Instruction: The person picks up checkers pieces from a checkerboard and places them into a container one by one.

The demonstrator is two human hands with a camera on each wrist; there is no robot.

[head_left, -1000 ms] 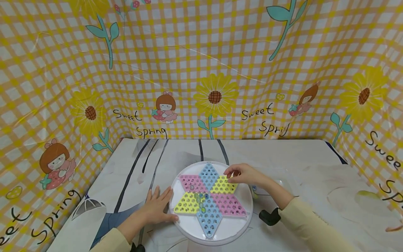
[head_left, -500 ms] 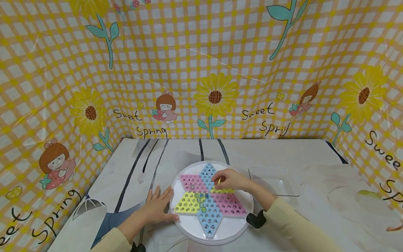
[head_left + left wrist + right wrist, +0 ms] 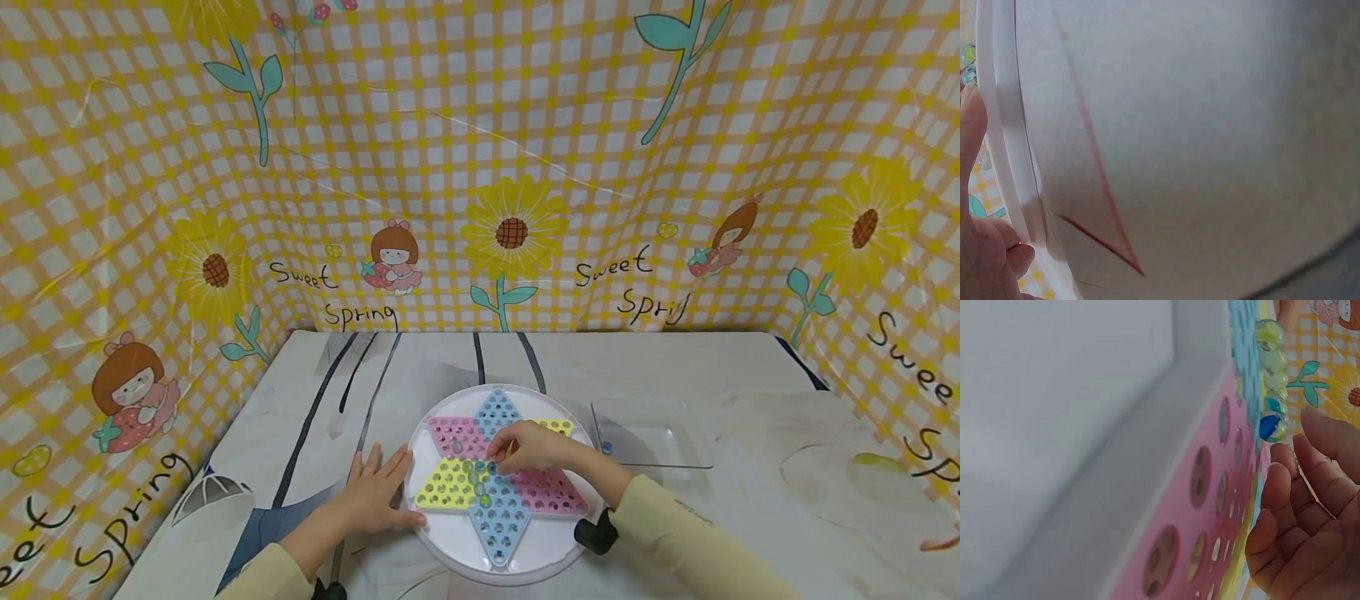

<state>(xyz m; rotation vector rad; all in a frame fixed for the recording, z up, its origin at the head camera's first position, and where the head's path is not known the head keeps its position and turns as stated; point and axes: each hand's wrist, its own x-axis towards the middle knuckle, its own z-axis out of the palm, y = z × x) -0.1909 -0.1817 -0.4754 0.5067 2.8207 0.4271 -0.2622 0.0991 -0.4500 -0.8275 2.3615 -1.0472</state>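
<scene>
Several marbles (image 3: 477,477) sit loosely mid-board (image 3: 525,550); the right hand (image 3: 528,450), seemingly empty and loosely curled, could scatter them, though the flat left hand (image 3: 375,496) steadies the rim.

The board (image 3: 457,546) is white, with a star (image 3: 501,475) of pink, yellow and blue points. The marbles (image 3: 477,479) look greenish-clear, one perhaps blue. Yellow-and-white check with sunflowers covers the backdrop (image 3: 480,125).

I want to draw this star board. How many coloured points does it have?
6: blue points far and near, pink points far-left and near-right, yellow points near-left and far-right, the last partly under the right hand.
</scene>
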